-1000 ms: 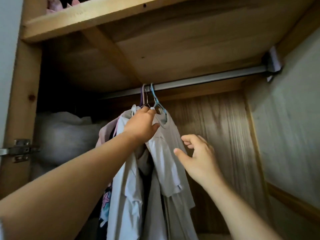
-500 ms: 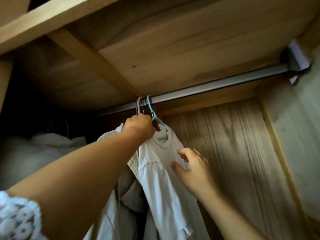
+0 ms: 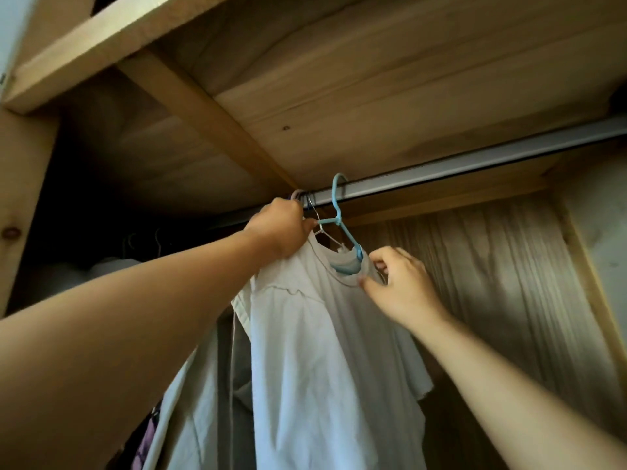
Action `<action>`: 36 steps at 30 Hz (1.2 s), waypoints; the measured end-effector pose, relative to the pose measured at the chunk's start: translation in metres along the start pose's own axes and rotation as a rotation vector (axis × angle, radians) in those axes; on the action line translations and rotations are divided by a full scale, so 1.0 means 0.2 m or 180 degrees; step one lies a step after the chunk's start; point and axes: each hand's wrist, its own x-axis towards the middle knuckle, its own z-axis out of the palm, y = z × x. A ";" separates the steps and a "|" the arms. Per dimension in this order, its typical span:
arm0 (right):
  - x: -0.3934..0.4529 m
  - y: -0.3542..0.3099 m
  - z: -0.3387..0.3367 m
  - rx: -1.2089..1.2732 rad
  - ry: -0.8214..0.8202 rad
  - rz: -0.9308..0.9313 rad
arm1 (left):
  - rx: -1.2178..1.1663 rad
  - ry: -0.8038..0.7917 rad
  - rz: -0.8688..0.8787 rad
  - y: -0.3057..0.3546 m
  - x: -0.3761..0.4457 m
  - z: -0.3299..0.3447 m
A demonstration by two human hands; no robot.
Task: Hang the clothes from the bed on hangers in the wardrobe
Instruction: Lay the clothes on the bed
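Since a second ago the right hand (image 3: 403, 286) has risen from open air to the collar of the white T-shirt (image 3: 325, 334), and the blue hanger (image 3: 342, 232) sits further right along the rail. Nearest, both forearms reach up. That right hand pinches the neckline beside the hanger's shoulder; the left hand (image 3: 283, 228) is curled round the bunched hanger necks and shirt shoulder under the rail (image 3: 475, 166). The shirt hangs on the blue hanger, hooked over the rail. To finish well, I would tug the collar until it sits evenly over both hanger arms. Beyond, other pale garments (image 3: 203, 385) hang left, against a wood-grain back panel (image 3: 492, 283) beneath a pine shelf (image 3: 373, 79).
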 end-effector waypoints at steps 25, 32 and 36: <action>0.22 0.00 0.19 0.0298 -0.0055 -0.1207 | -0.0803 0.0975 0.0310 -0.34 -0.60 0.03; -0.14 -0.25 0.27 0.1101 -0.0683 -0.1230 | -0.1050 0.0441 0.0049 -0.55 -1.14 -0.06; -0.41 -0.48 0.23 0.1768 -0.1187 -0.1039 | -0.0817 0.0063 -0.0169 -0.63 -1.54 -0.21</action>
